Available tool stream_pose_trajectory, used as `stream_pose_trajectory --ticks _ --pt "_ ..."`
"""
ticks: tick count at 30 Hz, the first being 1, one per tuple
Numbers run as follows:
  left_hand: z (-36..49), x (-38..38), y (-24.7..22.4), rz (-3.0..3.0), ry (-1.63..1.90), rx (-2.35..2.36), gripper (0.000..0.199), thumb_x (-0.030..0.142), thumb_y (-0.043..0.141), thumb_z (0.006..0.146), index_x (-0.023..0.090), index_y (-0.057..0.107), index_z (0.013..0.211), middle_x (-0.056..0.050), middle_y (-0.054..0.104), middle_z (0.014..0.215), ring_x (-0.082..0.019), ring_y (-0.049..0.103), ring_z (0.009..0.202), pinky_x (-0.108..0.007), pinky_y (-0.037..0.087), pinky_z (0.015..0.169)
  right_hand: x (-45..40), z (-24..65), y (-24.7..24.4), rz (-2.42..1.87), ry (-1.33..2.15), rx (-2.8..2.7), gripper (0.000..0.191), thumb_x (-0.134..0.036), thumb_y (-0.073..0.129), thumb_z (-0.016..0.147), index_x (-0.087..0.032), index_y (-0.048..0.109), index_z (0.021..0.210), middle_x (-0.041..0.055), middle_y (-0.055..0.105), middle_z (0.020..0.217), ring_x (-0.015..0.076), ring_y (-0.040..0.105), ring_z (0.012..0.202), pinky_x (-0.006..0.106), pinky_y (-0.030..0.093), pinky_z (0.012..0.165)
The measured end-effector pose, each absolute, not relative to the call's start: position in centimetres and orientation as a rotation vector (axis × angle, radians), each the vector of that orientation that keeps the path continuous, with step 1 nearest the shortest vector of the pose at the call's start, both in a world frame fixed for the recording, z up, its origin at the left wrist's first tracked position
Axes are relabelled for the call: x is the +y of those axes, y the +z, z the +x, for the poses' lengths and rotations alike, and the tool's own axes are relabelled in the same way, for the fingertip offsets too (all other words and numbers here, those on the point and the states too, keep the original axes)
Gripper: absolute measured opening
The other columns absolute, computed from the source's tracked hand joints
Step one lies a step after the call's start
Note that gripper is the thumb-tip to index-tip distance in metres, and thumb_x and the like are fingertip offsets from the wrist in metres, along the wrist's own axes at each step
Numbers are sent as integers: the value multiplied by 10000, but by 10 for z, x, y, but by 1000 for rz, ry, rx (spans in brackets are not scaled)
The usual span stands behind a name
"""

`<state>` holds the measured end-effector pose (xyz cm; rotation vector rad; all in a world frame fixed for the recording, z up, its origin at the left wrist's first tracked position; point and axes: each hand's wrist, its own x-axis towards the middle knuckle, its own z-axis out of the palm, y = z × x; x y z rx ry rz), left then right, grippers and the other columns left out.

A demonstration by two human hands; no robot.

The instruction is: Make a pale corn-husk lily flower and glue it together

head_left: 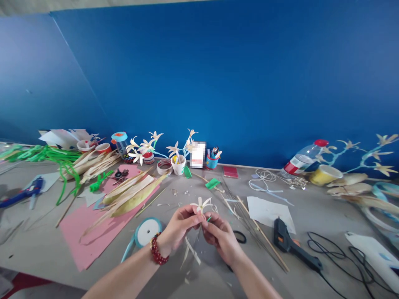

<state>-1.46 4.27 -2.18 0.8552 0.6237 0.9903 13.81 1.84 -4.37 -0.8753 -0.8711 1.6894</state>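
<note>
A small pale flower with narrow petals (202, 204), like dried husk, stands between my hands. My left hand (182, 224) pinches it at its base from the left. My right hand (220, 234) closes its fingers just below the petals, where a short green tip (209, 219) pokes out; whether that hand grips the flower's stem or the green piece is hidden. Beneath the hands lie pale husk strips (192, 251). A spool of light-blue tape (147, 231) rests left of my left wrist, and a black ring (240, 237) is beside my right hand.
Dried husks (132, 195) lie over pink paper (84, 232) on the left. A black glue gun (293, 245) with its cord is at right, near long thin sticks (264, 236). Cups with finished flowers, such as a white cup (178, 166), and a tilted bottle (301, 160) line the blue wall.
</note>
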Motion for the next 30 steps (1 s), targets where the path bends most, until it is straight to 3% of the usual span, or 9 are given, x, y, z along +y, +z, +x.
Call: stream_pose_trajectory --ticks 7,13,19,24,30 --pt "-12 46 -28 771 1028 576 215 252 827 686 142 642 699 8 583 651 -86 457 592 -228 356 613 18 137 -41 -898 1583 -942 293 -412 799 747 -175 630 783 -35 542 632 53 311 456 214 190 433" --pt "-13 46 -28 802 1024 634 235 262 819 698 142 617 694 32 513 629 -71 439 560 -213 310 567 21 145 -40 -1015 1440 -925 377 -493 500 912 -183 689 809 -3 557 611 130 394 519 256 271 484" --pt "-11 46 -25 841 1009 666 265 289 826 688 135 610 676 25 514 651 -72 454 573 -210 317 577 23 150 -37 -1015 1351 -1044 233 -412 597 903 -195 668 860 -36 514 613 126 457 544 247 343 524" --pt "-11 45 -27 840 1015 663 249 289 827 687 137 629 690 18 530 668 -78 461 588 -211 341 598 19 148 -30 -963 1315 -1058 162 -374 648 894 -222 633 948 -29 578 775 108 498 596 233 408 575" --pt "-10 43 -32 801 1034 639 205 257 826 698 146 655 719 -10 613 792 -77 491 629 -210 373 636 22 145 -31 -1009 1140 -934 216 -344 802 754 -201 651 812 -5 639 766 143 573 717 236 453 654"
